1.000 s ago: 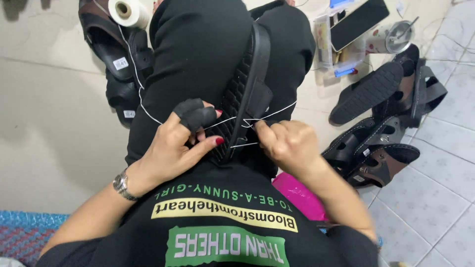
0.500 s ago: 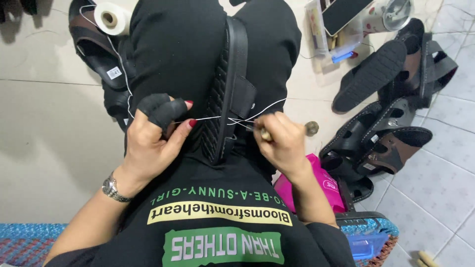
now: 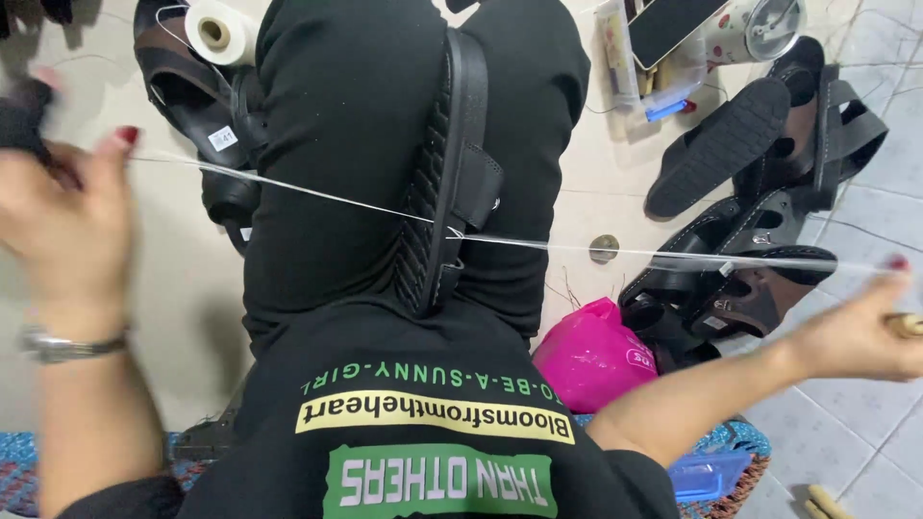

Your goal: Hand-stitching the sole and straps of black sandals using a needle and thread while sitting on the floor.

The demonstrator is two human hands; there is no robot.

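Observation:
A black sandal (image 3: 450,173) stands on edge, clamped between my knees in black trousers. A white thread (image 3: 317,197) runs through its sole edge and stretches taut to both sides. My left hand (image 3: 62,207), with a black finger guard and a wristwatch, is flung far out to the left and grips one thread end. My right hand (image 3: 860,332) is out at the far right, pinching the other thread end (image 3: 673,256) and holding a small wooden-handled tool (image 3: 904,325).
A spool of white thread (image 3: 221,29) and more sandals (image 3: 197,96) lie on the tiled floor at upper left. Several black and brown sandals (image 3: 760,192) are piled at right, beside a pink plastic bag (image 3: 591,356), a phone (image 3: 678,24) and a cup (image 3: 755,29).
Both hands have swung apart from the sandal's edge, left hand far left and right hand far right, drawing the thread tight through the sole.

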